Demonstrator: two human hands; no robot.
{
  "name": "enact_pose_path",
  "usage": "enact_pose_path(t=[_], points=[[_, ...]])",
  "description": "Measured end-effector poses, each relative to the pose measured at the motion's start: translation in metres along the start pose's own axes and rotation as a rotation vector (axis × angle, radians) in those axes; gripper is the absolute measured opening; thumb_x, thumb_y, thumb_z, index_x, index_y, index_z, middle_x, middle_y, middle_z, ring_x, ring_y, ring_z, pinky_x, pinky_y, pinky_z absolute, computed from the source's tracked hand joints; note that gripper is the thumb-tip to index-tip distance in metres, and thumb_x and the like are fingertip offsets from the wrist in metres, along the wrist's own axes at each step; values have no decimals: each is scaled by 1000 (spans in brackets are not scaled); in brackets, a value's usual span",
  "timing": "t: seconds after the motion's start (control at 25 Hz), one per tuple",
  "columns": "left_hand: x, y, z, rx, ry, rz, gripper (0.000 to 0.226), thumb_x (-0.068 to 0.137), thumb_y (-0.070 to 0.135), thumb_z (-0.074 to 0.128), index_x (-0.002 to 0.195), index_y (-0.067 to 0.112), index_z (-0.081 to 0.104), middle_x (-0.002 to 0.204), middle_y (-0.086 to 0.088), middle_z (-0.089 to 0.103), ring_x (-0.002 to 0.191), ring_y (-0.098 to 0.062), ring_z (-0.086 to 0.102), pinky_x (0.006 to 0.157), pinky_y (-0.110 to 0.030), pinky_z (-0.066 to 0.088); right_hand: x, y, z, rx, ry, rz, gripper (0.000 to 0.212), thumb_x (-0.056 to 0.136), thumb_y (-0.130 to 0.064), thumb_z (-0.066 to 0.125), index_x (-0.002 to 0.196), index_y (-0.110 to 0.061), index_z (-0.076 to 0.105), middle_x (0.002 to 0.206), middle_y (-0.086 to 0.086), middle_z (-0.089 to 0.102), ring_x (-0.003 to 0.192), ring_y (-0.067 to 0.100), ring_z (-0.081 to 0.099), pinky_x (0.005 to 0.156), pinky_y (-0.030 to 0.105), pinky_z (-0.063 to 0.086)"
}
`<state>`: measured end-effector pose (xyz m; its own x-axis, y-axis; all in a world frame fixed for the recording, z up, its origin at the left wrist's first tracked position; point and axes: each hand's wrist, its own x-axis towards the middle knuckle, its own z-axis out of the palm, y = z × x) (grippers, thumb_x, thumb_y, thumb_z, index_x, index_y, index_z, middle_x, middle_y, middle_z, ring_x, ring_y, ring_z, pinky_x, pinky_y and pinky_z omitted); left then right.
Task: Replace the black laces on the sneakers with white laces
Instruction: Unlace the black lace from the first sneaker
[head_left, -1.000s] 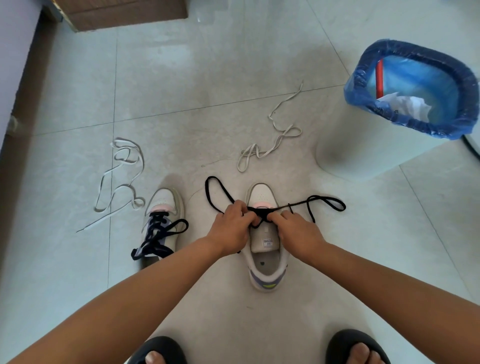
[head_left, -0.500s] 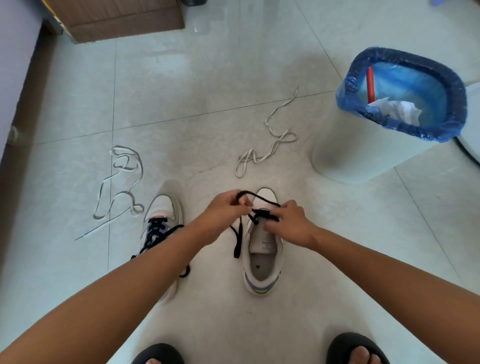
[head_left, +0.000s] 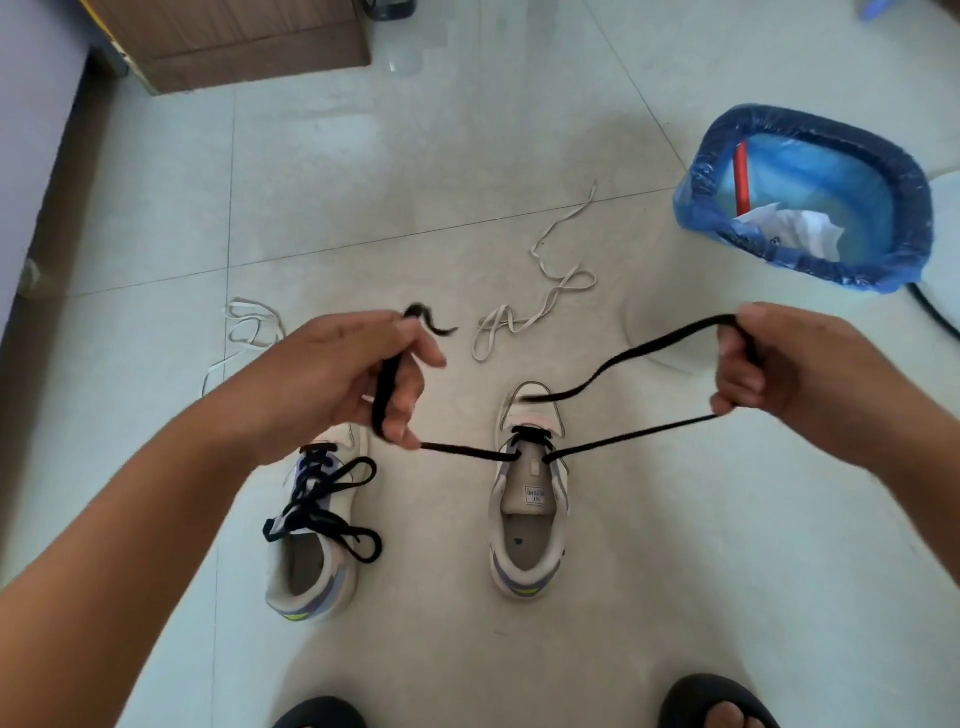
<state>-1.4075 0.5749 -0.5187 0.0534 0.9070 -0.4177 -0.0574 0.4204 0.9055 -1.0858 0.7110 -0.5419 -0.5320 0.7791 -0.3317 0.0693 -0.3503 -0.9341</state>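
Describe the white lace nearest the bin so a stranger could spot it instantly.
Start at the blue-lined bin on the right and look left across the floor tiles. The white lace lies loose beyond the toe of the right sneaker. The other white lace lies farther left, partly behind the left hand.

The left hand (head_left: 347, 374) is covering part of the white lace (head_left: 248, 332) and the laced sneaker's (head_left: 317, 525) toe, the frame's bottom edge is cropping both black sandals (head_left: 719, 701), and the tongue label's (head_left: 536, 494) print is reading too small.
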Motion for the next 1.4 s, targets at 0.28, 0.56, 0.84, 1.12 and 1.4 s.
enact_pose_path(t=[0.28,0.56,0.84,1.12,1.4], points=[[-23,-55,12,314,-151,-557,28,94,30,52,89,3,62,74,-11,65,65,-20,63,67,-33,52,-26,22,-39,-643,-78,422,32,67,-38,75,77,-8,70,52,4,51,47,18,50,55,31,54],[61,-94,51,1028,-67,-274,36,96,34,43,66,13,44,68,-3,49,62,-16,43,53,-26,31,8,112,42,-1294,-146,346,33,93,-40,51,113,-15,51,112,6,56,96,22,55,75,29,41],[131,-144,53,712,261,-303,20,94,28,53,92,8,55,92,-9,54,90,-24,54,77,-31,44,17,163,84,-1048,-123,408,36,89,-43,56,94,-17,31,73,-5,45,67,16,48,50,26,30],[161,-144,84,735,379,-254,39,77,25,75,58,9,45,57,-1,43,57,-17,45,51,-26,30,20,169,84,-1027,-150,400,29,87,-36,56,94,-18,34,77,-3,48,67,16,49,54,29,35],[171,-141,38,651,524,-354,34,87,19,66,106,-9,64,111,-25,64,106,-34,60,87,-34,47,15,170,81,-1003,-158,399,27,87,-34,55,95,-19,34,77,-2,49,62,13,45,52,27,34]])
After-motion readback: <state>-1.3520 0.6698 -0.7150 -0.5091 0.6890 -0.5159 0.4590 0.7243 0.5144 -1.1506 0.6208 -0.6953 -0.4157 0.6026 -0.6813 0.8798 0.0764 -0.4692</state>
